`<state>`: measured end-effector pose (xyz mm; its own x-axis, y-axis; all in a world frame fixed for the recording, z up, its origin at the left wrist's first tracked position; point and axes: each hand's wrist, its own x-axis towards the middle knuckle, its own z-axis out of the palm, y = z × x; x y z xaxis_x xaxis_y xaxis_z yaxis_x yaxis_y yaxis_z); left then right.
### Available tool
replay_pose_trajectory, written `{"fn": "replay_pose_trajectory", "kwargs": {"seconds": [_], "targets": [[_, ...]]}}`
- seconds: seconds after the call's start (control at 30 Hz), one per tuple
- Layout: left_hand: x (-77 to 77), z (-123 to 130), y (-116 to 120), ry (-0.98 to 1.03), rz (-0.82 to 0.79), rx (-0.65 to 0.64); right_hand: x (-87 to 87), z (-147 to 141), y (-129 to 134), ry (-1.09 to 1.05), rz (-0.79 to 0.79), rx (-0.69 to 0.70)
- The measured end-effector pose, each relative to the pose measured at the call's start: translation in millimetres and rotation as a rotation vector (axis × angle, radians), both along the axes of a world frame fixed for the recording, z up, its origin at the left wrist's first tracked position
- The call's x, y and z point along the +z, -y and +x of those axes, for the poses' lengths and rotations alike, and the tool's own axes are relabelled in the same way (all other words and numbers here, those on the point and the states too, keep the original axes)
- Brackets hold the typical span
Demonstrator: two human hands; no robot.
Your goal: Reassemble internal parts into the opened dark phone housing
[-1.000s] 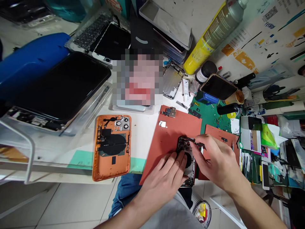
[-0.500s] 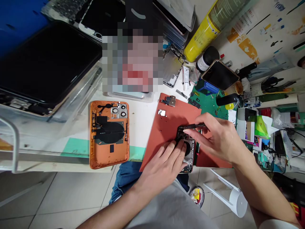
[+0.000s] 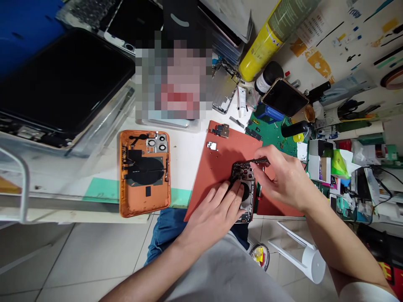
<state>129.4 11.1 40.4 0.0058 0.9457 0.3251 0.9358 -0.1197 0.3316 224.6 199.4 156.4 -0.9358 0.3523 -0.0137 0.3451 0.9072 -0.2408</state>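
An opened phone body (image 3: 249, 195) with bare inner parts lies on a red mat (image 3: 201, 184). My left hand (image 3: 217, 209) rests flat over its left side, fingers spread a little and reaching onto the dark round part. Pinched in my right hand (image 3: 280, 174) are dark tweezers (image 3: 256, 161), whose tip is at the phone's top edge. A small camera module (image 3: 223, 130) and a silvery part (image 3: 211, 145) sit near the mat's top left. To the left lies an orange phone back (image 3: 147, 201) with black parts inside.
At the upper left is a large black-screened device (image 3: 66, 84). A yellow can (image 3: 258, 58), a dark bottle (image 3: 269, 77) and a propped phone (image 3: 285, 97) stand behind the green mat (image 3: 273, 136). Boxes and tools crowd the right side. A white stool (image 3: 311, 262) is below.
The view has shifted slightly. My right hand and the tweezers have lifted slightly from the phone's inside toward its top edge. My left hand stays on the phone.
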Motion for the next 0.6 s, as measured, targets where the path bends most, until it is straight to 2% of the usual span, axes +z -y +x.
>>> {"fn": "replay_pose_trajectory", "kwargs": {"seconds": [0.17, 0.3, 0.6], "targets": [[-0.5, -0.5, 0.0, 0.009, -0.003, -0.008, -0.3, -0.6, 3.5, -0.03, 0.078, 0.014], [0.0, -0.6, 0.8, 0.002, -0.031, -0.019, -2.0, 0.1, 5.3, -0.041, 0.03, 0.031], [-1.7, 0.6, 1.1, 0.013, -0.018, -0.018, -6.6, 5.8, 5.2, -0.103, 0.075, -0.028]]}}
